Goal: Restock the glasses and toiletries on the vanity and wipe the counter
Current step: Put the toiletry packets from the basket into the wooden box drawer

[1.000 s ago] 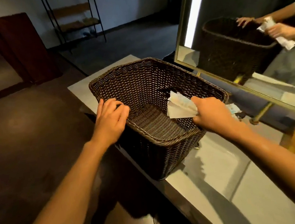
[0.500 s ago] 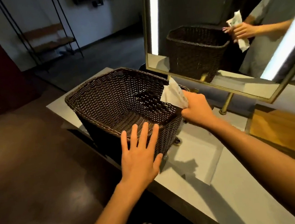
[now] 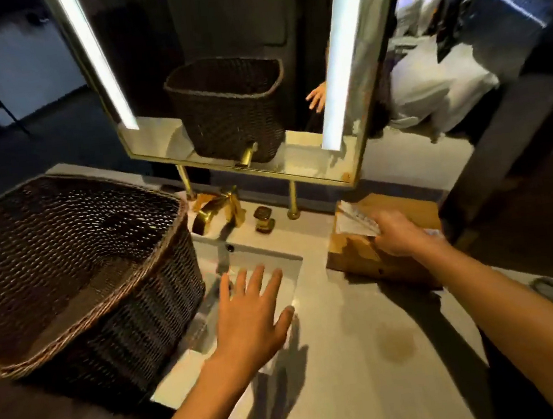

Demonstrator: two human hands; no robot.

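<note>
left hand: your left hand [image 3: 252, 312] hangs over the sink [image 3: 288, 266] with the fingers spread and nothing in its grip.
right hand: your right hand [image 3: 398, 235] is over the wooden tray [image 3: 352, 255], its grip pinching a bundle of white packets [image 3: 356, 222].
packets: they stick out from your fingers toward the mirror, above the tray's far left corner; you cannot tell whether they touch the wood.
tray: it sits on the counter [image 3: 347, 356] just right of the sink.
basket: the dark wicker basket [image 3: 68, 267] stands on the counter's left end, right beside the sink; nothing shows inside it.
tap: a gold tap [image 3: 213, 209] stands behind the sink, with a small dark-capped jar [image 3: 264, 219] just to its right.
mirror: the mirror [image 3: 218, 78] rises on gold posts behind the tap, with two lit strips, and reflects the basket.
counter: a faint brownish stain [image 3: 395, 342] marks it between your two forearms.
</note>
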